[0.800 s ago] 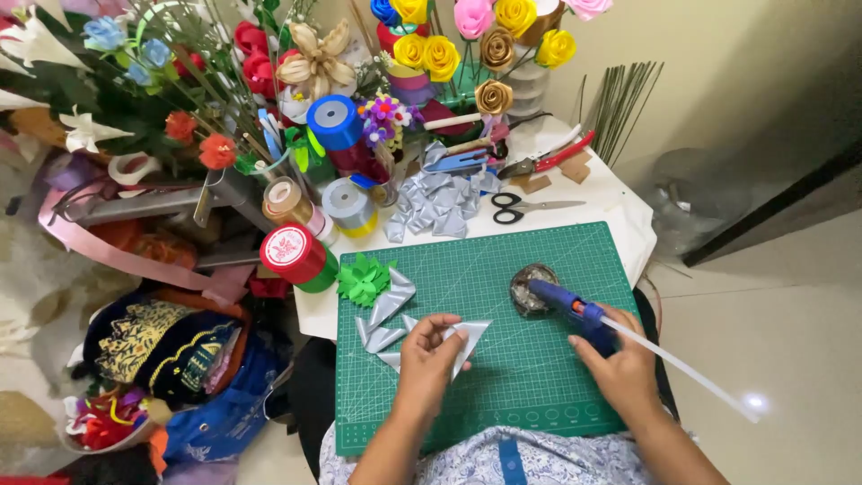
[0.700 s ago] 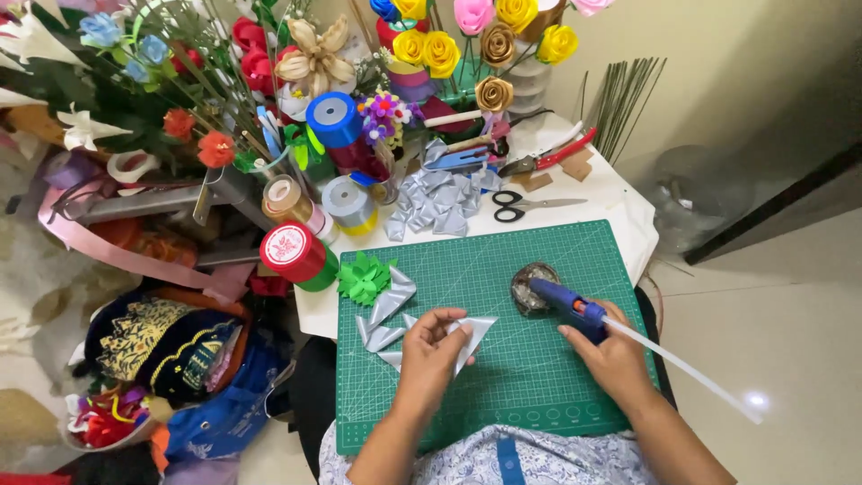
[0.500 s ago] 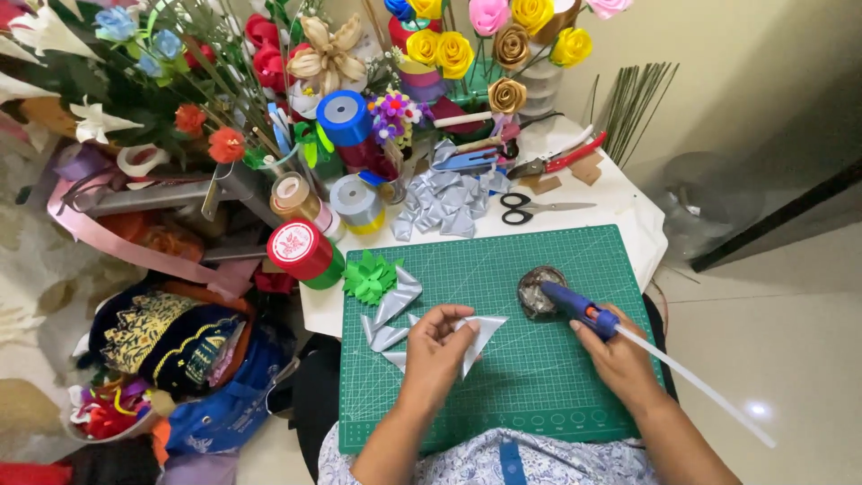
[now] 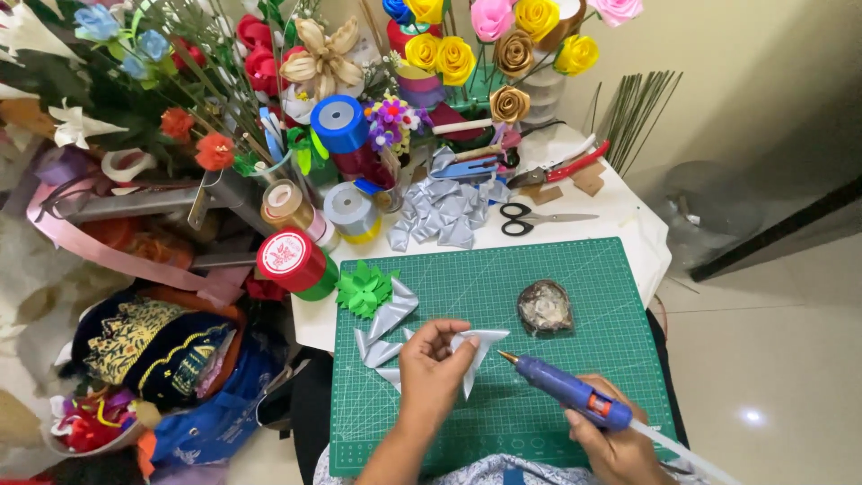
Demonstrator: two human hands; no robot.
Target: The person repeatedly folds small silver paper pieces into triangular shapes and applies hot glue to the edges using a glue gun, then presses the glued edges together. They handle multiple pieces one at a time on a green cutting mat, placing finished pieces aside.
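My left hand (image 4: 433, 370) presses down on a cluster of folded silver ribbon petals (image 4: 388, 334) lying on the green cutting mat (image 4: 539, 269). One white-silver petal point (image 4: 476, 350) sticks out from under its fingers. My right hand (image 4: 618, 440) grips a blue glue gun (image 4: 566, 390), its brass nozzle aimed left, close to that petal. A white glue stick trails out of the gun's back end toward the lower right.
A green ribbon flower (image 4: 364, 289) and a small round glue-crusted dish (image 4: 544, 307) lie on the mat. Behind are loose silver petals (image 4: 444, 212), scissors (image 4: 530, 218), red cutters (image 4: 566, 167), ribbon rolls (image 4: 292, 260), ribbon flower bouquets (image 4: 503, 36) and green stems (image 4: 633, 112).
My right hand has drawn the glue gun down toward me and swung its nozzle left, next to the petal under my left hand. The left hand has stayed on the petals.
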